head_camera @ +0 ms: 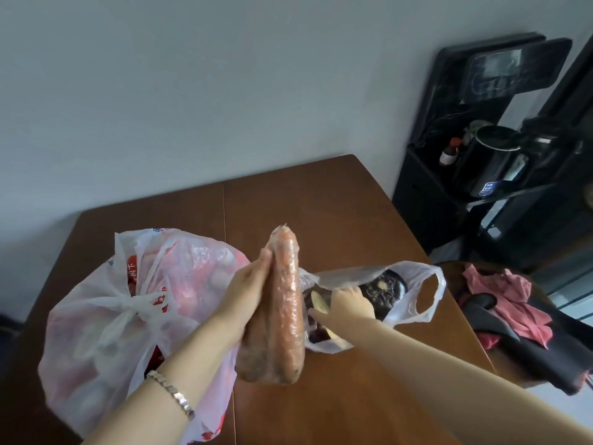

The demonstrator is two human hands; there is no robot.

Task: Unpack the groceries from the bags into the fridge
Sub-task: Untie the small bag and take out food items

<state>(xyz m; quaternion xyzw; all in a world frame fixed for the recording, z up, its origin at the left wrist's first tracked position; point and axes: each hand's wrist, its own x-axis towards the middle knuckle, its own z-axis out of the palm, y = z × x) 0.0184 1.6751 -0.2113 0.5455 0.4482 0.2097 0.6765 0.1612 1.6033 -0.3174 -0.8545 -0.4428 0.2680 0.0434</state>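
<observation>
Wall [192, 91] of pale grey backs one brown table [337, 213], where a person unpacks two white plastic bags. One black dispenser [426, 203] stands against the wall, just right of the table.

The tied bag [96, 309], the larger of the two, sits on the table's left half. It is knotted at the handles and bulges with red and pale goods too blurred to count. One heap of clothes [513, 303], pink over black, lies on a seat beside the table's right edge. The open bag [420, 284] lies on the table's right side with its mouth toward the person. Dark purple produce and pale cut ends show inside.

One film-wrapped pack of carrots [285, 309] stands upright in the air above the table, between the two bags. Two roots show through the film, one orange and one browner. The left hand [247, 290] grips the pack from its left side, fingers pressed together and curled along it, thumb hidden.

The right hand [346, 303] reaches into the open bag's mouth with its fingers bent among the produce. Whether they pinch anything cannot be told through the blur.

One dark kettle [494, 155] sits in the dispenser's recess. One silver bracelet [173, 395] circles the left wrist. One small brown bottle [449, 152] stands left of the kettle.
</observation>
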